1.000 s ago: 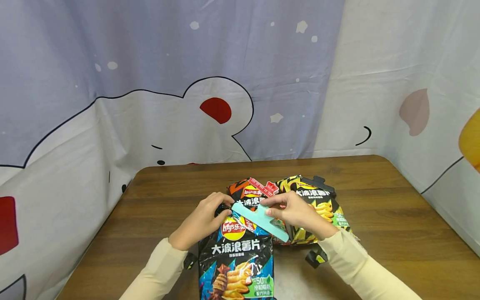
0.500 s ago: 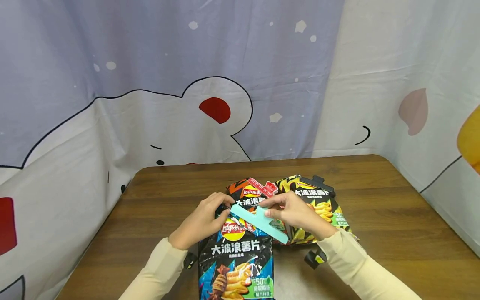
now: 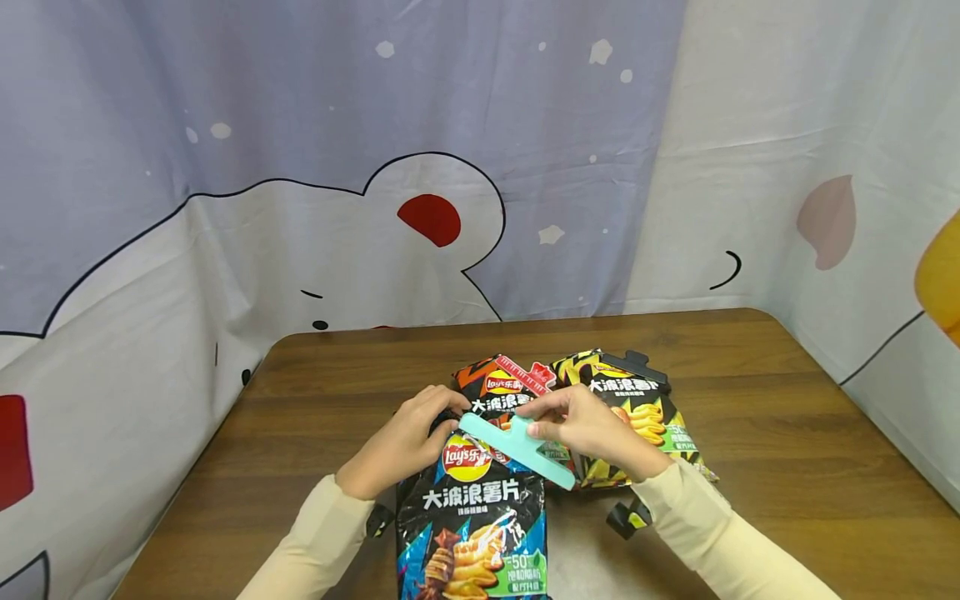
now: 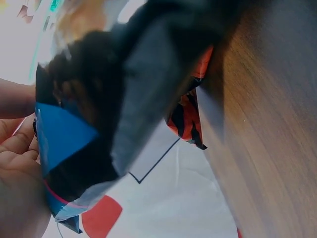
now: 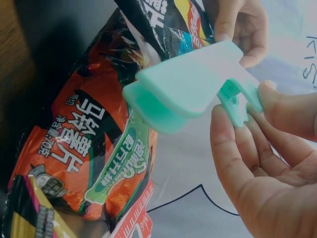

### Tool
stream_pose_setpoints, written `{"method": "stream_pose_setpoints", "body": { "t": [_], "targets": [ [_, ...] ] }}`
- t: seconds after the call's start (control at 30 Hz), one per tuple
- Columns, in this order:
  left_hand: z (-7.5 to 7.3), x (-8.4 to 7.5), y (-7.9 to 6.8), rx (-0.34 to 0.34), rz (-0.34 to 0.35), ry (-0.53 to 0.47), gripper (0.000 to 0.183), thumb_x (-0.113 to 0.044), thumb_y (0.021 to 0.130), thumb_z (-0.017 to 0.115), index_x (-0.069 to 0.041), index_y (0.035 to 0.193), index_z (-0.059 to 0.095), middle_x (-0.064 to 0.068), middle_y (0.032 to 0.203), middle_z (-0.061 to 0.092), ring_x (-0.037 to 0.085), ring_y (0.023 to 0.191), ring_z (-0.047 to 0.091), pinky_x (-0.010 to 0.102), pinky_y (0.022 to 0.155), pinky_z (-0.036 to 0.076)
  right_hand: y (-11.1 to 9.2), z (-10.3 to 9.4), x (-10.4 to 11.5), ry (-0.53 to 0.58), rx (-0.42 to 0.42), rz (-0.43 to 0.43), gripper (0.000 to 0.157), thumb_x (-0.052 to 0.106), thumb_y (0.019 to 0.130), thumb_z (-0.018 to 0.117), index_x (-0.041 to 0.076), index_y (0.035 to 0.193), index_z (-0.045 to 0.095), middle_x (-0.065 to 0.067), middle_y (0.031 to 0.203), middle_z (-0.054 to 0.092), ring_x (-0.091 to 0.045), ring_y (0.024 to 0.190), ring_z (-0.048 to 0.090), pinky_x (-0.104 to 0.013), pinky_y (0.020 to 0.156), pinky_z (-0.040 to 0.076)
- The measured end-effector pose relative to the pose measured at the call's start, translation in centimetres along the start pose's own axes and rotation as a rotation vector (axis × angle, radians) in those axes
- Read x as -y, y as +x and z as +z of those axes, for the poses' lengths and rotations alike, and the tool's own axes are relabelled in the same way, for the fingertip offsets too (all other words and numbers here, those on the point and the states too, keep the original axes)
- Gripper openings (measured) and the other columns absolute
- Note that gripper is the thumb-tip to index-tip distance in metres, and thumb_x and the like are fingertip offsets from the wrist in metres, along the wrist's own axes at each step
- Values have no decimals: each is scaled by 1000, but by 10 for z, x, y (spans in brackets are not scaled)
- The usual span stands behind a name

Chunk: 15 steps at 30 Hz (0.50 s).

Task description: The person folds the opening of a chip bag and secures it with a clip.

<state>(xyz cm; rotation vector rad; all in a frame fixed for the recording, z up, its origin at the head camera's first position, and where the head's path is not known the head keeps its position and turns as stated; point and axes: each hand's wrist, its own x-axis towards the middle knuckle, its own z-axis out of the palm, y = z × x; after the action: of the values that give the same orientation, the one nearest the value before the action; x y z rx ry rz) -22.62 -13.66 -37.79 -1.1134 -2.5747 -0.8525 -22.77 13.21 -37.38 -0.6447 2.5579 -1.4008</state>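
Observation:
In the head view my left hand (image 3: pixel 405 433) pinches the top corner of a black and blue chip bag (image 3: pixel 472 508), front face up. With thumb and fingers, my right hand (image 3: pixel 588 425) squeezes the handle of a mint-green bag clip (image 3: pixel 517 450). The clip slants across the top of this bag, its left end right at my left fingertips. From the right wrist view, the clip's (image 5: pixel 193 79) long jaws stand apart at the near end, and the far end overlaps the bag's edge. The bag (image 4: pixel 74 134) fills much of the left wrist view and hides most of my left fingers.
Behind lies an orange-red chip bag (image 3: pixel 472 379) with a red clip (image 3: pixel 525 375) across its top. To its right is a yellow and black chip bag (image 3: pixel 682 417) with a black clip (image 3: pixel 633 371). The wooden table (image 3: pixel 750 392) ends at a printed curtain (image 3: pixel 570 167).
The mint-green clip has shifted slightly down and left, its left end closer to the left fingers. The right hand has moved a little with it; the left hand and bags stay put.

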Motion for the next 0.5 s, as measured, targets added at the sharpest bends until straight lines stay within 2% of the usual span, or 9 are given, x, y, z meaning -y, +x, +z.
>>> {"method": "stream_pose_setpoints", "body": {
  "t": [0.23, 0.5],
  "targets": [
    [-1, -2, -1, -25, 5, -13, 24, 4, 90, 60, -6, 111, 60, 0, 105, 62, 10, 94, 56, 27, 78, 53, 0, 1, 1, 9, -16, 5, 24, 12, 84, 73, 5, 107, 73, -6, 91, 72, -14, 69, 53, -23, 59, 45],
    [-1, -1, -2, -2, -35, -27, 22, -2, 93, 59, -10, 113, 59, 0, 110, 62, 10, 98, 56, 29, 82, 52, 0, -1, 2, 4, -43, 10, 24, 10, 84, 73, 6, 107, 74, -8, 95, 74, -14, 73, 56, -24, 63, 46]
  ]
}}
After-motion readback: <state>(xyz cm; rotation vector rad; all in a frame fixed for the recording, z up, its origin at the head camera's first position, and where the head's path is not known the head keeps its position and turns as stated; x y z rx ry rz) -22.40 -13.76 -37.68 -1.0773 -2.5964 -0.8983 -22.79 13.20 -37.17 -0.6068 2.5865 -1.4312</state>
